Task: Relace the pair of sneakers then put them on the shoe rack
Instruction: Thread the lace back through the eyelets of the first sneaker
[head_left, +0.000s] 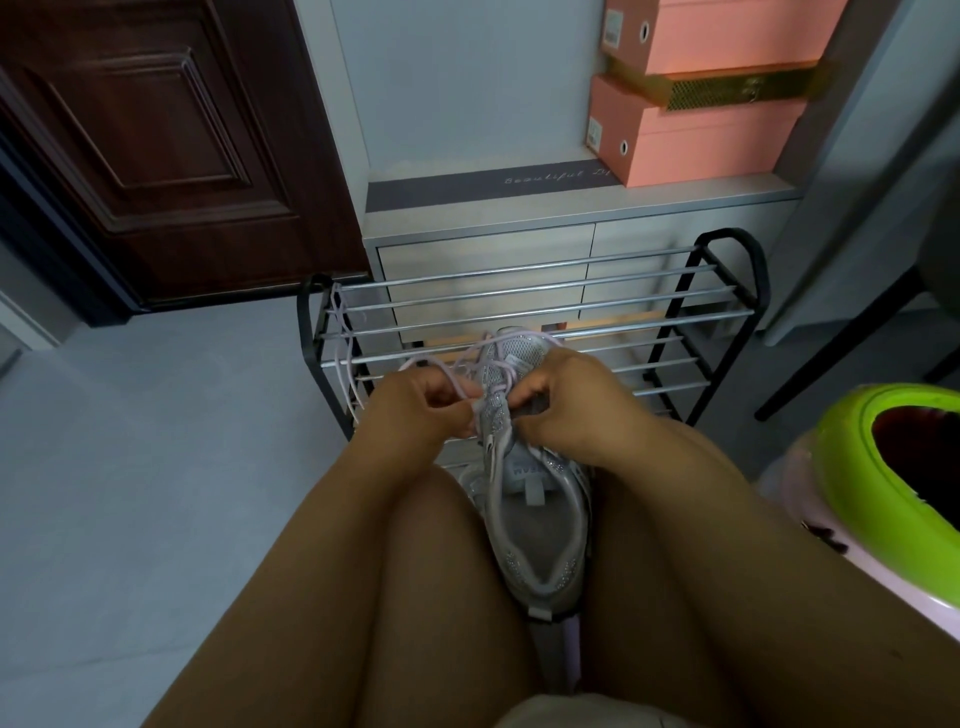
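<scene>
A grey sneaker (537, 525) stands between the person's knees, toe away. The left hand (423, 410) pinches the pale lilac lace (441, 364); the right hand (563, 402) grips the tongue area. Behind stands the shoe rack (675, 306), 1 lace (343, 338) hanging on it.

Both hands met over the sneaker (540, 525), which lay between the knees, toe away. The left hand (421, 410) pinched the lace (467, 358) left of the grip; the right hand (566, 400) sat right. Beyond the grip stood the shoe rack (727, 322), boxes (696, 140) behind it.
</scene>
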